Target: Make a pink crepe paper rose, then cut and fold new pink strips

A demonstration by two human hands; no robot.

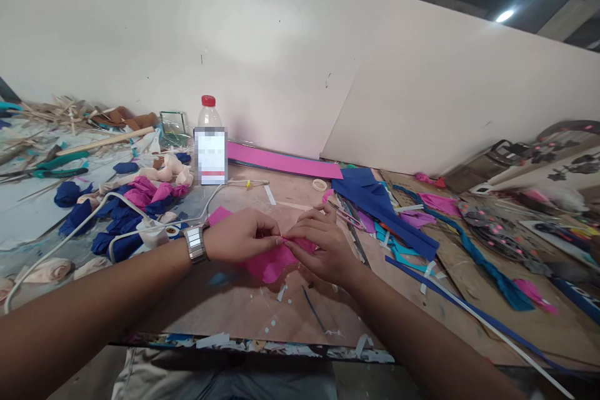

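Note:
A piece of bright pink crepe-like paper (269, 265) is held just above the brown tabletop (225, 309). My left hand (244, 234), with a metal watch (195, 245) on its wrist, pinches the paper's upper edge between thumb and forefinger. From the other side my right hand (323, 240) grips the same edge, its fingertips close against the left ones. Part of the sheet is hidden beneath both hands, and a corner shows behind the left one. A pair of pink-handled scissors (349, 217) lies beyond my right hand.
A red-capped bottle (209, 114) stands near the white wall. Left lie crumpled blue and pink pieces (119, 215), a white cable (51, 256) and green-handled pliers (60, 165). A long pink strip (285, 160) lies behind; blue strips (389, 212) and a tape roll (319, 185) lie right.

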